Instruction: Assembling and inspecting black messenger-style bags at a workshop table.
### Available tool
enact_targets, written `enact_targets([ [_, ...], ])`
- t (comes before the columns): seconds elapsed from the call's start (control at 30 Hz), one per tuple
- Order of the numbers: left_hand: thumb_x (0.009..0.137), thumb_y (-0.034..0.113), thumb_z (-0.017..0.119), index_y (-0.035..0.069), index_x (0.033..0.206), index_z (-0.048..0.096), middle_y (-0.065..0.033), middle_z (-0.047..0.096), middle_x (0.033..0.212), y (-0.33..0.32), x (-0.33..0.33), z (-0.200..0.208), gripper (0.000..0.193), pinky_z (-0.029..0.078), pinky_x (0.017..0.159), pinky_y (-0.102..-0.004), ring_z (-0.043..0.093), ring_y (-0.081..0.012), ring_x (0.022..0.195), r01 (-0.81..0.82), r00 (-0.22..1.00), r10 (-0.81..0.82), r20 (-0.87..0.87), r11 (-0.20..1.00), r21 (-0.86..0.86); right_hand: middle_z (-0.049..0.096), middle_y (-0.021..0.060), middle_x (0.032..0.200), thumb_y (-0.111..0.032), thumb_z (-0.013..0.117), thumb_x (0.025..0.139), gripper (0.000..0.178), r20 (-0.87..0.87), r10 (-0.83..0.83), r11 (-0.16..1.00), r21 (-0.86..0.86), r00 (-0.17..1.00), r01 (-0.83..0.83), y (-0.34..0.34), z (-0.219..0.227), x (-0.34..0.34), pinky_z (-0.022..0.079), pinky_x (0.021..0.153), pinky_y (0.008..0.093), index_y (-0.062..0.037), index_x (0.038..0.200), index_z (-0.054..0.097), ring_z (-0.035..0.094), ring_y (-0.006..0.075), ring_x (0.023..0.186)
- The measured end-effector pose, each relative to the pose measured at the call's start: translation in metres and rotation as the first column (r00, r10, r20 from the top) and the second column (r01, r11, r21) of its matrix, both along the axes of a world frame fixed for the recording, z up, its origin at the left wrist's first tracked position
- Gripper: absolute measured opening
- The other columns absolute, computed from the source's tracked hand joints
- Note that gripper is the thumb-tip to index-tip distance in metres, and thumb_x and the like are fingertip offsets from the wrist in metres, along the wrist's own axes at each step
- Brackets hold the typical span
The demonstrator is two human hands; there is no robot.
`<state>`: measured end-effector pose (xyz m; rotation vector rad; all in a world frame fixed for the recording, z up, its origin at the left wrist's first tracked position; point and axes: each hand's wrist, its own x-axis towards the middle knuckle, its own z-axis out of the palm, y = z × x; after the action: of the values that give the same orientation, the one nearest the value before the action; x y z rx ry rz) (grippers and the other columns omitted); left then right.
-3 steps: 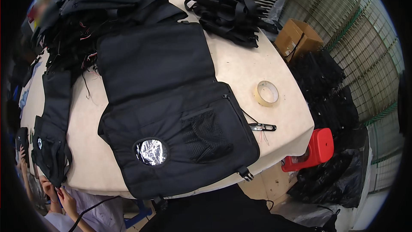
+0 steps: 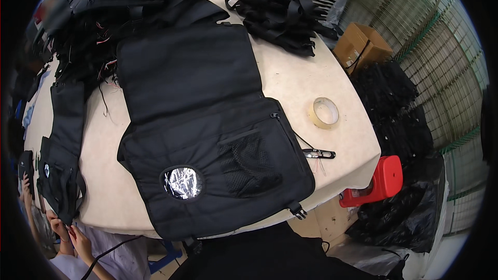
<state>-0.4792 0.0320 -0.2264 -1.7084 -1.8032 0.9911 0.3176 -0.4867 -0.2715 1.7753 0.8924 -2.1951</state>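
Observation:
Neither of my hands is in view; only my black clothing (image 2: pixel 249 256) shows at the lower edge. Right in front of me a black fabric bag (image 2: pixel 192 67) lies unfolded on the table, its flap spread toward the far side. On its near half are a mesh pocket (image 2: pixel 249 163), an oval clear window (image 2: pixel 182 182) with a shiny surface, and a zipper pull (image 2: pixel 274 116). A buckle (image 2: pixel 297 210) hangs at the near right corner. To the bag's right lie thread snips (image 2: pixel 318 153) and a roll of tape (image 2: pixel 324 113).
A co-worker's hands (image 2: pixel 67 231) work on another black bag (image 2: pixel 61 176) at the left. Black bags (image 2: pixel 129 0) pile up at the far left, more (image 2: pixel 280 18) at the far edge. A red stool (image 2: pixel 381 179), cardboard box (image 2: pixel 362 46) and wire rack (image 2: pixel 430 62) stand right of the table (image 2: pixel 290 78).

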Motion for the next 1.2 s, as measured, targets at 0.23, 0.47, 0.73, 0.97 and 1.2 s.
enact_targets([
  [0.23, 0.101, 0.007, 0.037, -0.01, 0.144, 0.038, -0.0168, 0.045, 0.148, -0.016, -0.005, 0.015, 0.047, 0.035, 0.115, -0.0358, 0.044, -0.0251, 0.137, 0.03, 0.98, -0.031, -0.195, 1.0, -0.008, 0.072, 0.0055, 0.105, -0.02, 0.05, 0.1, 0.028, 0.016, -0.077, 0.996, -0.05, 0.997, 0.078, -0.013, -0.013, -0.014, 0.051, 0.087, 0.0286, -0.0021, 0.116, 0.065, 0.065, 0.0134, 0.101],
  [0.47, 0.099, 0.007, 0.037, -0.011, 0.141, 0.041, -0.0175, 0.046, 0.146, -0.02, -0.035, 0.002, 0.046, 0.035, 0.114, -0.036, 0.043, -0.0269, 0.136, 0.109, 0.954, -0.098, -0.282, 0.994, 0.022, 0.072, 0.0056, 0.105, -0.02, 0.05, 0.1, 0.028, 0.08, -0.147, 0.985, -0.075, 0.986, 0.153, -0.017, -0.022, -0.006, 0.051, 0.087, 0.0285, -0.0018, 0.116, 0.065, 0.065, 0.0135, 0.101],
  [0.73, 0.107, 0.026, 0.04, -0.003, 0.137, 0.045, -0.0126, 0.054, 0.132, -0.015, -0.064, -0.026, 0.041, 0.039, 0.102, -0.0253, 0.053, -0.0182, 0.121, 0.343, 0.614, -0.127, -0.779, 0.932, 0.118, 0.072, 0.0057, 0.105, -0.02, 0.05, 0.1, 0.028, 0.11, -0.164, 0.984, -0.049, 0.98, 0.17, 0.02, -0.052, -0.017, 0.051, 0.087, 0.0285, -0.0014, 0.116, 0.065, 0.065, 0.0136, 0.101],
  [0.97, 0.105, 0.016, 0.041, -0.005, 0.134, 0.049, -0.012, 0.055, 0.128, -0.029, -0.016, -0.016, 0.036, 0.04, 0.101, -0.0258, 0.054, -0.0179, 0.118, 0.536, 0.808, -0.427, -0.407, 0.819, 0.204, 0.072, 0.0059, 0.105, -0.02, 0.05, 0.1, 0.029, 0.235, -0.315, 0.944, -0.023, 0.919, 0.33, -0.005, -0.035, -0.018, 0.05, 0.087, 0.0284, -0.0011, 0.116, 0.065, 0.066, 0.0137, 0.1],
  [1.2, 0.101, 0.017, 0.047, -0.003, 0.131, 0.052, -0.0127, 0.057, 0.125, -0.051, -0.07, -0.055, 0.037, 0.042, 0.097, -0.027, 0.057, -0.0194, 0.113, 0.702, 0.634, -0.76, 0.144, 0.643, 0.306, 0.072, 0.0041, 0.094, -0.017, 0.067, 0.094, 0.023, -0.127, -0.5, 0.532, 0.735, 0.857, 0.42, 0.166, 0.116, -0.025, 0.053, 0.067, 0.0263, -0.0009, 0.11, 0.064, 0.07, 0.014, 0.085],
])
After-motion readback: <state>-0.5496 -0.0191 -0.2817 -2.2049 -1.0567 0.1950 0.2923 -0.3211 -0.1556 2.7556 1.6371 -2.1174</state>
